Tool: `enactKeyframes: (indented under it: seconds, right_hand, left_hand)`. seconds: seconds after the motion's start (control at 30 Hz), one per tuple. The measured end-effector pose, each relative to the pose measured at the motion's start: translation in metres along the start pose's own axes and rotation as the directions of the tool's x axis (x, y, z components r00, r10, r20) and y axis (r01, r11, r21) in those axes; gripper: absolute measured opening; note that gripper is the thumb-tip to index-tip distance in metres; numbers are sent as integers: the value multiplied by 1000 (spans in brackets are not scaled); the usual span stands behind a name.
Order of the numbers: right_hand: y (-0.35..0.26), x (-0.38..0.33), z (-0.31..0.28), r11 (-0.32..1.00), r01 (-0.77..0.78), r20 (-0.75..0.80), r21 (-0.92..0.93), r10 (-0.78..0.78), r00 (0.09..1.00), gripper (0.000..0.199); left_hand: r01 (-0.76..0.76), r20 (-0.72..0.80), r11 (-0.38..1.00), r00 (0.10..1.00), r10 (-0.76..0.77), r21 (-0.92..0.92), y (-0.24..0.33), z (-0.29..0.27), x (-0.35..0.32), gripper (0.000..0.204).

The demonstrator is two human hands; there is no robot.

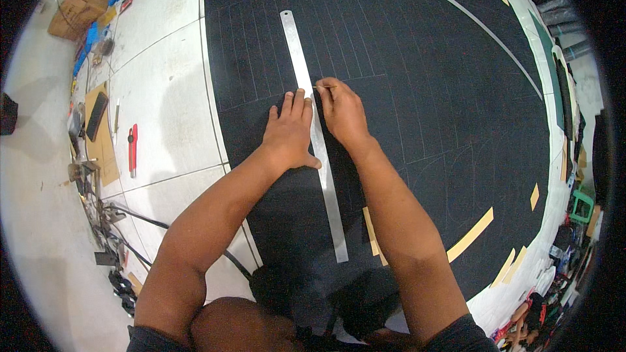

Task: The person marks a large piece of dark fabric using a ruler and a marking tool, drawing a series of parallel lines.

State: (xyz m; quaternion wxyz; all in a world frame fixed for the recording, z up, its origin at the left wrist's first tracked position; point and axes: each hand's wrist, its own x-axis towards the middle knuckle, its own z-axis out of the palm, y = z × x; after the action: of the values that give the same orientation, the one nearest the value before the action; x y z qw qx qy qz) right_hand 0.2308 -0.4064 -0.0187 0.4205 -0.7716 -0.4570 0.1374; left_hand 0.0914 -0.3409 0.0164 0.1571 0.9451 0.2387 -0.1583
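Pinched narrow, the right grip [345, 112] is closed on a slim brownish stick [318, 87], its tip set at or just beside the edge of the long metal ruler [316, 135]! Across from it, the left grip [287, 132] is spread wide and laid flat, the ruler touched by fingertips and outstretched thumb alike.

And now the surface: the ruler is laid aslant, holed end farthest from the body, on a broad black sheet [482, 130] that is ruled with thin pale lines [372, 77], many of them run roughly alongside the ruler. Up at the far right a curved grey strip [456, 1] is laid, while pale yellow strips [474, 234] are scattered over the near and right-hand parts.

Over to the left, white floor tiles [163, 45] are bared, split by dark joints, and a red cutter [133, 150] is found lying on them. Farther out, a tan board [107, 160] is topped by a black block [96, 117], a cardboard box [81, 6] is spotted in the upper corner, and the right rim is crowded with blurred clutter, a green plastic frame [581, 207] picked out among it.
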Motion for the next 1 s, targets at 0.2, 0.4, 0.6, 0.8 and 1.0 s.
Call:
enactKeyframes:
  seconds: [0.2,0.4,0.6,0.8,1.0]
  right_hand:
    - [5,-40,-19,971,149,277,-186,-94,956,18]
    - [-2,-155,-67,983,129,420,-131,-62,905,13]
    - [-7,-211,-89,989,88,461,-122,-23,887,12]
    - [-9,-220,-97,993,45,485,-105,12,874,11]
    - [-12,-217,-101,989,-83,584,-121,139,800,21]
  left_hand:
    - [2,26,1000,1000,-1,-22,-5,0,-2,137]
    - [18,33,1000,999,-19,16,-1,0,-1,137]
    - [23,13,999,1000,-23,29,1,1,-1,139]
    - [27,2,1000,1000,-27,13,1,0,-1,139]
    - [30,38,999,999,-31,22,1,-2,0,142]
